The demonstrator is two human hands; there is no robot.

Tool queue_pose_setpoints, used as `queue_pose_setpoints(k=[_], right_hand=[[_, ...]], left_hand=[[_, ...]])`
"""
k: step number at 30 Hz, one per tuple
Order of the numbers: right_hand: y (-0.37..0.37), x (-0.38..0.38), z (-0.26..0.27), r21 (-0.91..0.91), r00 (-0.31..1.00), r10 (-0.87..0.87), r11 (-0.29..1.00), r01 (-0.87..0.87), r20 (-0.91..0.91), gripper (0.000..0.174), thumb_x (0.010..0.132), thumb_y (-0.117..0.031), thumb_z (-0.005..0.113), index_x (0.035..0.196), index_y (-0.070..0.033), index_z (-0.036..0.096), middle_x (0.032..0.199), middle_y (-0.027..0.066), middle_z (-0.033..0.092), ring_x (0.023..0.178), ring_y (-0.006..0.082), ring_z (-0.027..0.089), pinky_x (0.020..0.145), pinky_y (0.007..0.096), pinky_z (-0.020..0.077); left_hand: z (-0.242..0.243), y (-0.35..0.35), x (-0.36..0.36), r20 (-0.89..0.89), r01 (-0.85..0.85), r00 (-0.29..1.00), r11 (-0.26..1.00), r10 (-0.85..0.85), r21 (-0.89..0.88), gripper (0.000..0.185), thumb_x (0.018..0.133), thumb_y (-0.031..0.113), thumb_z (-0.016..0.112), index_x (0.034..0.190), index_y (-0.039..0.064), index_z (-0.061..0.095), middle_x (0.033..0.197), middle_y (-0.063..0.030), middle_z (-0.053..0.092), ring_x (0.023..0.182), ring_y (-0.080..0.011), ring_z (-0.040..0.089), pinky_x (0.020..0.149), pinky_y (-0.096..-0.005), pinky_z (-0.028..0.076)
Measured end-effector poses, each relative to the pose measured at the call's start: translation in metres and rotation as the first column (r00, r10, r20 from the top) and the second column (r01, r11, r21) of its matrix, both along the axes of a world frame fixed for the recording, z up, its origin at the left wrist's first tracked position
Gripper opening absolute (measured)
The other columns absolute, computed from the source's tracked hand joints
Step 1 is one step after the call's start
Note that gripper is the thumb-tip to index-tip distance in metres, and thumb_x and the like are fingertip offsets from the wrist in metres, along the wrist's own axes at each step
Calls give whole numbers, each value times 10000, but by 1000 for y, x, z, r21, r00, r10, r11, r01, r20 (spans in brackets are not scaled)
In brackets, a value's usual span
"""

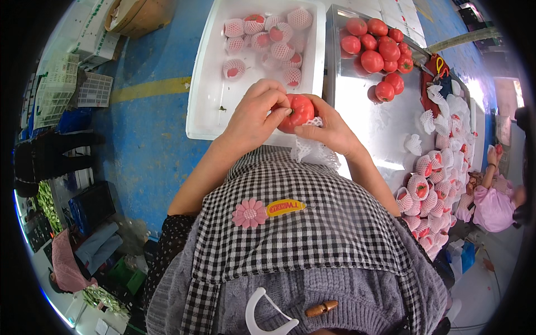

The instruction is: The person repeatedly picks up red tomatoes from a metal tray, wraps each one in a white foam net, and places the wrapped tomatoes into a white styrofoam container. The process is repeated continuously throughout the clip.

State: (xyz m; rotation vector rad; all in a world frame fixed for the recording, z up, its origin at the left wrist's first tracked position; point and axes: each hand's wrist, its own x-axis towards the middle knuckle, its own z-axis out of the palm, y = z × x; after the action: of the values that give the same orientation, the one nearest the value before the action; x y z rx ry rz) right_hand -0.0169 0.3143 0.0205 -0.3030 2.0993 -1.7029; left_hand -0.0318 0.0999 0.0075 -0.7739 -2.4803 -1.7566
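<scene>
A large red tomato [302, 109] is held between my two hands, over the near edge of a white foam box [205, 113]. My left hand [256, 115] pinches at the tomato's green stem with thumb and finger. Around the tomato's other side curls my right hand [331, 127], which also has a white foam net sleeve [316, 153] hanging below the fruit. Inside the box, several tomatoes in foam nets [281, 51] lie toward the far end. A small green stem scrap [222, 109] rests on the box floor nearer me.
To the right, a metal-topped table [360, 121] bears bare tomatoes [387, 52], loose foam nets [413, 144] and a heap of netted tomatoes [431, 192]. Yellow-handled scissors [439, 65] lie at its far side. A person in pink [494, 205] works at the right; plastic crates [95, 90] stand left.
</scene>
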Motion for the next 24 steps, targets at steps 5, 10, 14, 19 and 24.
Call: queue_pose_setpoints(k=[5,10,14,19,24], right_hand=[[2,2,-2,-16,999,39,999,-39,16,752,763,-324,799,1333,46,477,1203,171,595,1142,230,567,1016,349,428],[5,2,-2,-69,997,-11,998,16,70,758,764,-315,794,1341,52,466,1222,168,581,1160,228,550,1031,344,415],[2,1,-1,-71,999,-7,997,11,49,745,771,-315,781,1334,61,469,1225,166,576,1163,225,544,1036,342,408],[-1,1,-2,-69,995,-16,997,23,97,734,776,-334,774,1320,62,482,1210,170,582,1147,225,552,1014,340,424],[0,0,-4,-37,997,-12,999,15,71,736,767,-345,778,1311,58,489,1187,165,596,1131,221,560,994,336,439]], left_hand=[[-2,-3,0,-128,-17,992,990,0,-137,62,897,39,610,945,14,580,1086,-85,567,882,-167,586,782,-280,509],[-3,-6,-3,279,-72,960,957,-9,280,85,893,54,635,966,23,604,992,-67,564,876,-174,576,785,-301,486],[-2,2,1,80,-9,997,980,-6,197,96,855,28,671,942,14,633,989,-54,562,869,-151,575,791,-281,486],[1,3,-1,70,27,997,990,-37,140,108,826,32,686,927,23,649,1016,-65,552,882,-175,579,802,-292,486],[-1,2,-4,37,72,997,996,-74,48,65,848,39,646,898,28,606,1022,-92,539,937,-234,562,837,-337,471]])
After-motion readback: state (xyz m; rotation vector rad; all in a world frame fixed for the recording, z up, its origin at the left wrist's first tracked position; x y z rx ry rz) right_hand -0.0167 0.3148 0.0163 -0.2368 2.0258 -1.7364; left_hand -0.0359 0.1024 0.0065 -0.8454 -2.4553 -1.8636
